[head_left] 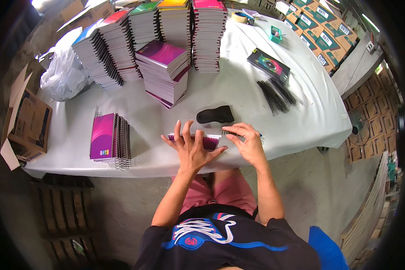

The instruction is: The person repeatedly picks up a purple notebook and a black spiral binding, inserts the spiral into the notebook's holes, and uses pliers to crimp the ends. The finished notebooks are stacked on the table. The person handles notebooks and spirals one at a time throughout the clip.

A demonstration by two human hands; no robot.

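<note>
Across the far right, beyond the tabletop (238, 85), I see stacked green and white cartons (321, 27), each with a pale rectangular label. At the left edge sits an open brown box (29, 123), flaps up, with a white plastic bag (65, 74) just behind it. Tall piles of spiral notebooks (166, 27) line the far side, covers red, green, yellow and pink; a shorter purple pile (164, 67) stands in front.

Near the front edge lies the purple notebook (202, 140) I am working on, flat, its long axis running left to right across my view. My left hand (191, 146) rests palm down on it, fingers spread apart and pointing away from me, forearm rising from the lower edge. My right hand (247, 141) sits at the notebook's right end, fingers curled together, pinching a thin wire coil (225, 132). A black tool (215, 115) lies just beyond both hands. Loose black coils (279, 94) lie well apart to the right, beside a dark booklet (268, 65).
</note>
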